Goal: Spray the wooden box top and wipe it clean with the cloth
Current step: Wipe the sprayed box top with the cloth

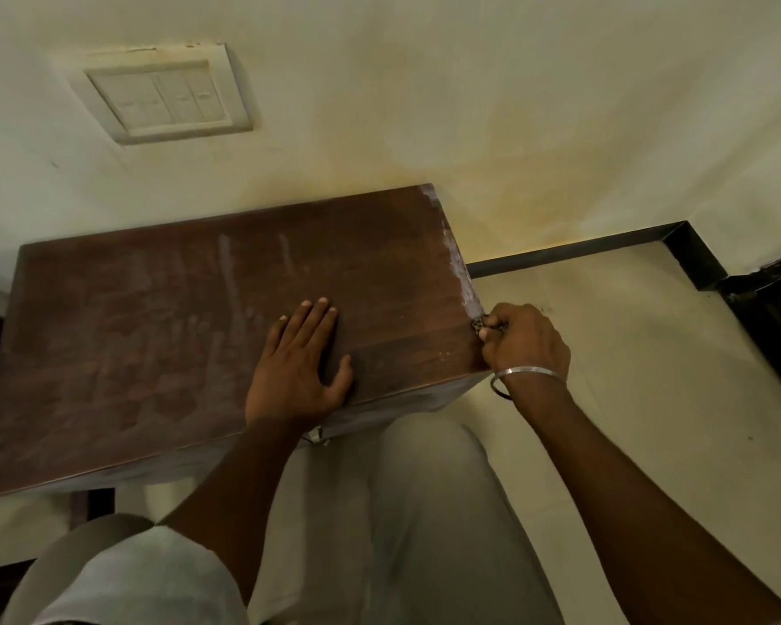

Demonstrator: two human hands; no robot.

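A dark brown wooden box [154,336] stands against the wall, its flat top showing pale smears and streaks, with white scuffs along the right edge. My left hand [301,363] lies flat on the top near the front right, fingers spread. At the box's right edge my right hand [521,340] is closed on a small patterned wad, apparently the cloth [479,326], pressed against that edge. Most of the cloth is hidden inside the fist. A metal bangle circles the right wrist. No spray bottle is in view.
A white switch plate [168,99] sits on the cream wall behind the box. Pale floor [627,354] lies to the right, edged by a dark skirting strip [573,252]. My legs in light trousers are below the box's front edge.
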